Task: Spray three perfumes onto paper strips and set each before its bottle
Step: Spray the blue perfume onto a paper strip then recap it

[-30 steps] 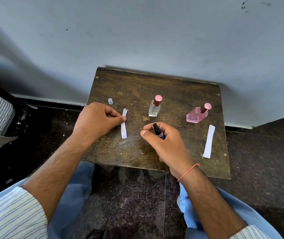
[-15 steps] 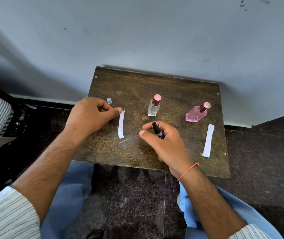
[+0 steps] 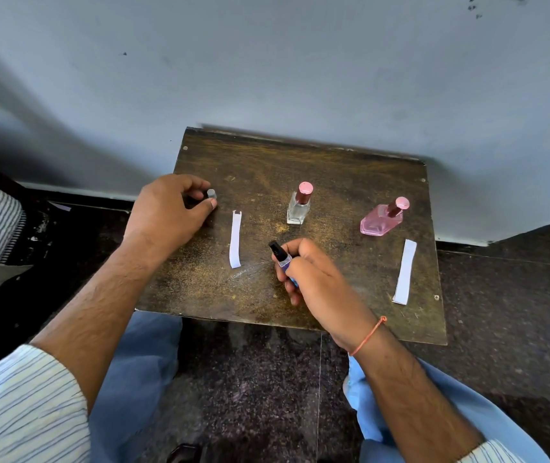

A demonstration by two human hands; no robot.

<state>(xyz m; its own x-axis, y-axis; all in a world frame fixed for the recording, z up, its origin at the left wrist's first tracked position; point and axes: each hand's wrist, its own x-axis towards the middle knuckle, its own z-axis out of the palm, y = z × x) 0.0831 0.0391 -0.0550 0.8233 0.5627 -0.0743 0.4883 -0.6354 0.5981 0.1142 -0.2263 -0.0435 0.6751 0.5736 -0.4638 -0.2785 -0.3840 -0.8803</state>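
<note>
- Fingers of your left hand (image 3: 166, 212) curl over the small clear cap (image 3: 212, 194) at the far left of the wooden table (image 3: 333, 162); thumb and fingertips pinch it against the tabletop.
- Your right hand (image 3: 317, 279) grips the small spray bottle (image 3: 282, 259) near the table's middle front, fingers wrapped round its body. Its black nozzle sticks out above your thumb and tilts toward the left, with no cap on it.
- One paper strip (image 3: 235, 240) lies flat between your two hands, free of both, running lengthwise toward you, its far end slightly curled.
- Behind your right hand stands the clear square bottle (image 3: 298, 208) with a pink cap, upright and apart from your fingers.
- At the right sits the pink bottle (image 3: 380, 220), leaning, its pink cap on.
- A second paper strip (image 3: 404, 272) lies on your side of the pink bottle, near the table's right edge and close to, not touching, the bottle.
- No strip shows before the clear square bottle.
- An orange thread (image 3: 369, 335) circles your right wrist.
</note>
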